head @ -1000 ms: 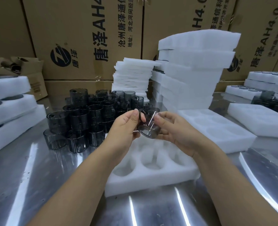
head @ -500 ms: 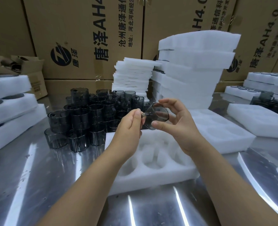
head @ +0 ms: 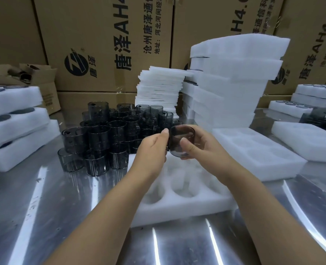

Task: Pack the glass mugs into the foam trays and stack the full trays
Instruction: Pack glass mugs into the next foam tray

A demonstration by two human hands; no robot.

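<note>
Two hands hold one smoky glass mug [head: 181, 139] in the air above the near foam tray [head: 179, 209], which lies with its round pockets facing up on the steel counter [head: 62, 217]. The right hand [head: 204, 148] has its grip curled round the mug's wall, thumb across the front. The left hand [head: 151, 152] pinches the mug's left side in a narrow grip. Just left of the tray stands a crowd of loose mugs [head: 104, 134], and behind it rise stacked foam trays [head: 232, 83].
</note>
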